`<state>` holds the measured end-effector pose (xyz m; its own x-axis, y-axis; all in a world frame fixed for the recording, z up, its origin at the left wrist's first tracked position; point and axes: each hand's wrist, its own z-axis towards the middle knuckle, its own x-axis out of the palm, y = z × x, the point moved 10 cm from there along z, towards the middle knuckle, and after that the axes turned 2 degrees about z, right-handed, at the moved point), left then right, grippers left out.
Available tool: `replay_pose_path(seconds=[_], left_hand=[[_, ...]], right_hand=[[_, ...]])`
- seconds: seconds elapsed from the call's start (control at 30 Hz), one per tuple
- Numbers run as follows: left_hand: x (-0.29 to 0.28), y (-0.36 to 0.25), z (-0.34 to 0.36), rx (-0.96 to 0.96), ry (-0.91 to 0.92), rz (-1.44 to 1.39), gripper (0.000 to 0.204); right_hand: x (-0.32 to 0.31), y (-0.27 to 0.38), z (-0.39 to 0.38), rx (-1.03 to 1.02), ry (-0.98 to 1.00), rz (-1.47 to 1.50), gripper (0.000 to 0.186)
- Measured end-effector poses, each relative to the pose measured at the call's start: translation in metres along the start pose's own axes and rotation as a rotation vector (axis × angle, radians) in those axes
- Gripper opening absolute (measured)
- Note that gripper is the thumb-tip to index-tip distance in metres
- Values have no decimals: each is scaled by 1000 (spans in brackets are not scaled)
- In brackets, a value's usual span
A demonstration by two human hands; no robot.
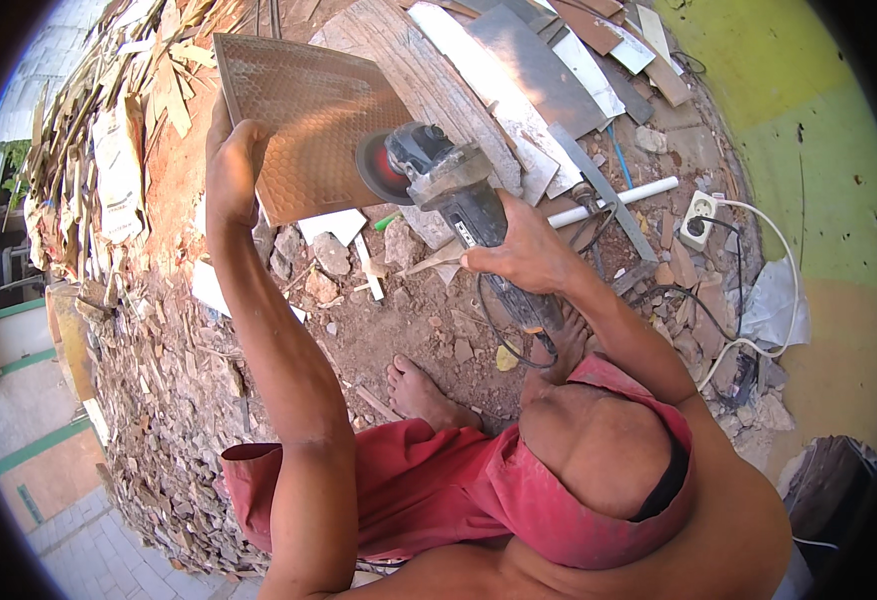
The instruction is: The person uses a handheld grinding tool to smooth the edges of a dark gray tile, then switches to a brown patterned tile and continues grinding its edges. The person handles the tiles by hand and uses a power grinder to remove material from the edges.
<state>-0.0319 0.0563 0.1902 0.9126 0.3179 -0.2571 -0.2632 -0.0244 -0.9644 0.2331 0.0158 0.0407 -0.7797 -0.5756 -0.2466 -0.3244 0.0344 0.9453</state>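
R hand [526,248] grips grinder [470,212], long axis diag. w/ disc [372,166] up-left; L hand [234,168] holds brown panel [310,130].

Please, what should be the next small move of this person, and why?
Perhaps tighten the left hand on the brown panel before moving the grinder: only this hand visibly grips the panel, by its left edge, while the right hand holds the grinder, its disc at the panel's opposite side.
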Motion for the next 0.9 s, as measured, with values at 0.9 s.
replay_pose_path(seconds=[0.9], left_hand=[[-4, 4, 2, 32, -47, 3, 57]], right_hand=[[-1, 15, -11, -18, 23, 32, 64]])
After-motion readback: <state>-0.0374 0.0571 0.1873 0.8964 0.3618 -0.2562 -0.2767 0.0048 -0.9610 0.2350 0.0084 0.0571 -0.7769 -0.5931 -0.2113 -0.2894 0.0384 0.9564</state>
